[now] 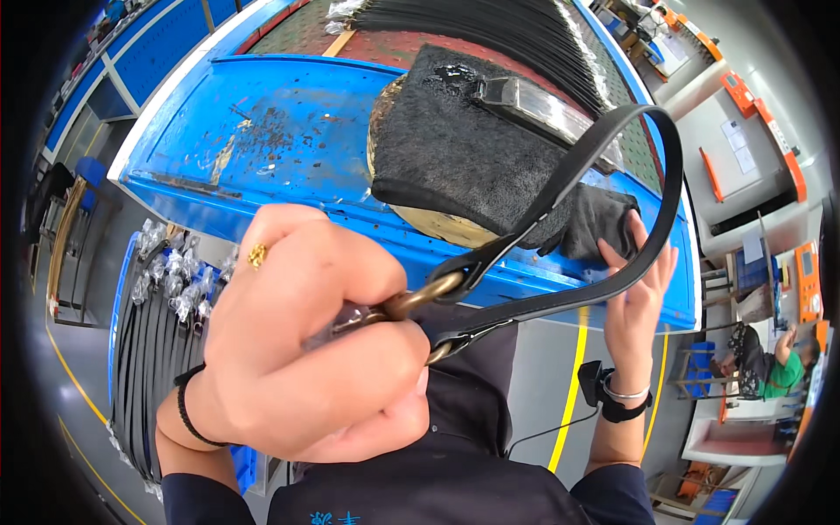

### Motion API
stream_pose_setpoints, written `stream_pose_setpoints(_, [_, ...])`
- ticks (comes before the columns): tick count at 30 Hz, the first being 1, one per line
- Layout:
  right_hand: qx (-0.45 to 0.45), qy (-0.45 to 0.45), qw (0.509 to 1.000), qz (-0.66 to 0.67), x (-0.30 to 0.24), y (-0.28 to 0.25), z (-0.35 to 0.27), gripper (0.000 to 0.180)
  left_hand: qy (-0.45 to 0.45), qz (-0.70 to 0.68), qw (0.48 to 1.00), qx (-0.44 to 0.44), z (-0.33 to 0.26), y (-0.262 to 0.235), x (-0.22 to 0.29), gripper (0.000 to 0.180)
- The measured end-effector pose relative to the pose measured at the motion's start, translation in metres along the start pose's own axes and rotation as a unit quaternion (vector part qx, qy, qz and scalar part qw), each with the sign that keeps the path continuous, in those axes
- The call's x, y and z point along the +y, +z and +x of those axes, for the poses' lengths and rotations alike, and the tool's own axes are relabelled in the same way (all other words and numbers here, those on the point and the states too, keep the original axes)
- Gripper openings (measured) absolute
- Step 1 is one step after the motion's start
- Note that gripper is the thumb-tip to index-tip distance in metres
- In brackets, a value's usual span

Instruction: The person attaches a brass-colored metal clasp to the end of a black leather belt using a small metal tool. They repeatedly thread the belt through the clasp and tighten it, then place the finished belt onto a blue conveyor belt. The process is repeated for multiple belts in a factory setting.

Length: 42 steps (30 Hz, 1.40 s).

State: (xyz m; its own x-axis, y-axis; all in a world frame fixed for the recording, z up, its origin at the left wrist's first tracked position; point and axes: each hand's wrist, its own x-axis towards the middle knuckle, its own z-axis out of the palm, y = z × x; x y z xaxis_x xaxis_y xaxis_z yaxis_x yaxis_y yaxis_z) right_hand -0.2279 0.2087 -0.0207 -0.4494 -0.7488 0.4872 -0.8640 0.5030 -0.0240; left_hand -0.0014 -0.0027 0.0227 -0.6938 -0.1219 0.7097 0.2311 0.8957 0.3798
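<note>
Close in front of me, my left hand [306, 341] is closed on the brass-coloured metal fitting at the end of a black strap handle [669, 166]. The strap bends round in a wide loop to the right, and its two ends hang on rings by my fingers. What else lies inside that fist is hidden. Partly behind the strap, my right hand [632, 306] has its fingers stretched out and apart, with fingertips at a small dark cloth [595, 223] on the bench edge. A larger dark grey cloth [464, 140] covers a round pad [446, 226] beside it.
A clear-sided rectangular block [542, 109] rests on the large cloth. The blue bench [289, 114] has dark stains. Many black straps lie at its back [490, 26], and more hang on a rack [157, 341] at left. A person in green [783, 372] sits far right.
</note>
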Motion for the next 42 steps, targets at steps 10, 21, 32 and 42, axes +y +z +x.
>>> stream_pose_setpoints(10, [0.109, -0.151, 0.952, 0.242, -0.057, -0.048, 0.0, 0.041, 0.053, 0.0, 0.997, -0.048, 0.005, 0.009, 0.001, 0.018])
stream_pose_setpoints(21, [-0.003, -0.205, 0.958, 0.201, -0.078, -0.05, 0.013, 0.05, 0.042, -0.054, 0.995, -0.073, 0.007, 0.005, 0.004, 0.018])
stream_pose_setpoints(32, [0.0, -0.194, 0.959, 0.205, -0.078, -0.046, 0.015, 0.053, 0.046, -0.065, 0.995, -0.063, 0.006, 0.007, 0.001, 0.017])
stream_pose_setpoints(42, [0.009, -0.198, 0.961, 0.192, -0.066, -0.042, 0.018, 0.056, 0.057, -0.06, 0.995, -0.047, 0.002, 0.011, -0.001, 0.016])
